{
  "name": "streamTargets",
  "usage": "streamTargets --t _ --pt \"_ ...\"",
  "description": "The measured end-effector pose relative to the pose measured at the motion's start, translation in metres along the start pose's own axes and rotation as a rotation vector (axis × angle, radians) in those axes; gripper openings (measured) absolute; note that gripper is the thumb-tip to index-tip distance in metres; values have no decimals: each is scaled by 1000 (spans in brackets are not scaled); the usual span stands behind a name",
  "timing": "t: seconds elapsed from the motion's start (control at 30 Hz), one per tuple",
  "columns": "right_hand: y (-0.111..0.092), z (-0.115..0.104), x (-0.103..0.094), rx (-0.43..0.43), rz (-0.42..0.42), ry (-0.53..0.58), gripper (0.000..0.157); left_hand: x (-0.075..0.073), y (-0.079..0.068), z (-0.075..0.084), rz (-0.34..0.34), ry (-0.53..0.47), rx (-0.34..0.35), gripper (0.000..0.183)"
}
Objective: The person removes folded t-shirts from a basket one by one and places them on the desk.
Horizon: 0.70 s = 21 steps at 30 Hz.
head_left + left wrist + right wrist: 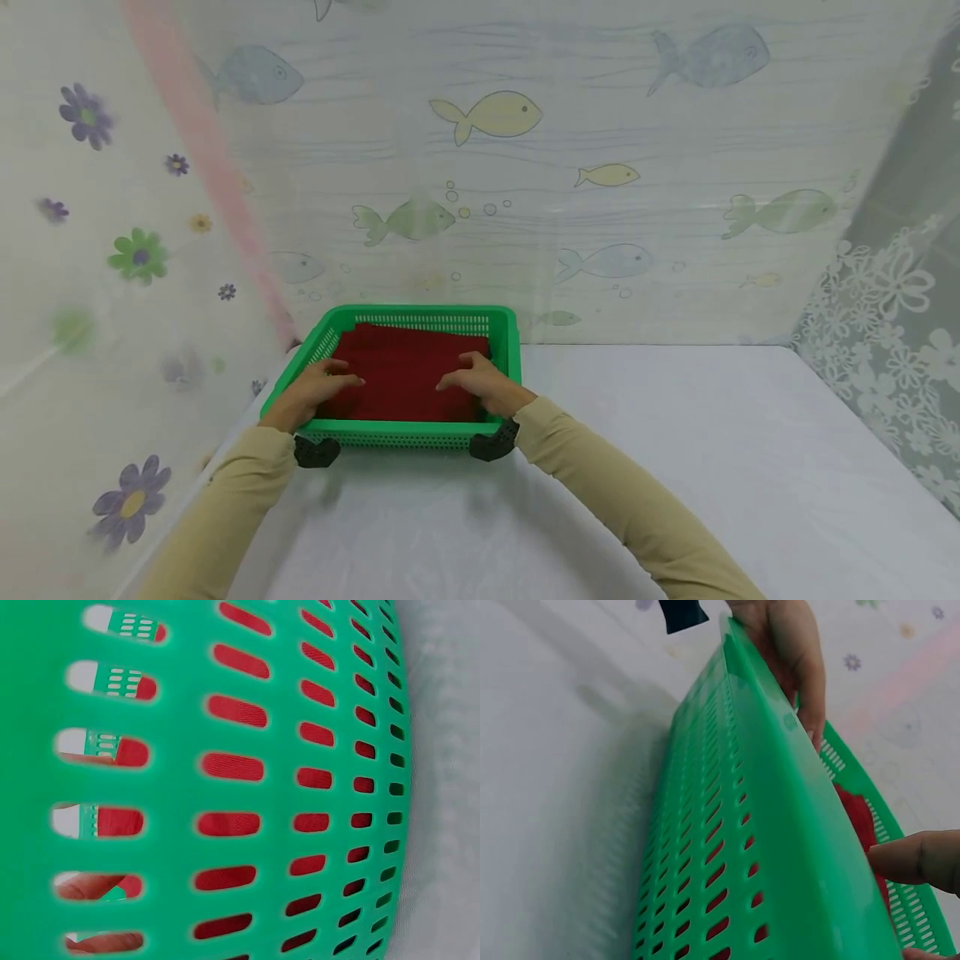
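A folded red cloth lies flat inside a green plastic basket with slotted walls. My left hand reaches over the front left of the rim to the cloth's left side, thumb apart from the fingers. At the cloth's right side is my right hand, its thumb and forefinger spread apart above the red fabric. Lower fingers of both hands are partly hidden. Through the slots in the left wrist view, red cloth shows behind the basket wall. A fingertip appears close to the cloth in the right wrist view.
The basket stands at the back left of a table with a white cover. Behind it hangs a fish-print sheet, with a flower-print sheet on the left. Black wrist mounts sit just in front of the basket.
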State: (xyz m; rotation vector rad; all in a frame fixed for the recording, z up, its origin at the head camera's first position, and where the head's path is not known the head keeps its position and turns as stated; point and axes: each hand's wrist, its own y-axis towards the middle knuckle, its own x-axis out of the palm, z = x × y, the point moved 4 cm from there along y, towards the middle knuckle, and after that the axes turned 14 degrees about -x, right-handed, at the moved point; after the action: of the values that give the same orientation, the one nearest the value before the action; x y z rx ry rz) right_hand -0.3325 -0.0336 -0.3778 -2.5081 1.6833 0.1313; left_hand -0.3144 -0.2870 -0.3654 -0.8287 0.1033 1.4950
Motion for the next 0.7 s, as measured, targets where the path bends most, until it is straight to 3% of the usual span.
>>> streamTargets --t 0.17,0.33,0.57,0.7 --pt "4 0 -1 -23 13 30 67 -2 2 -2 20 -18 0 62" --pt "7 0 -1 -29 -15 139 69 -1 1 -3 28 -35 -15 62" --pt "6 -1 2 -44 -128 173 74 2 2 -4 -45 -46 -32 65" --pt "6 -2 3 -40 -137 152 74 1 3 -3 -65 -36 -23 65"
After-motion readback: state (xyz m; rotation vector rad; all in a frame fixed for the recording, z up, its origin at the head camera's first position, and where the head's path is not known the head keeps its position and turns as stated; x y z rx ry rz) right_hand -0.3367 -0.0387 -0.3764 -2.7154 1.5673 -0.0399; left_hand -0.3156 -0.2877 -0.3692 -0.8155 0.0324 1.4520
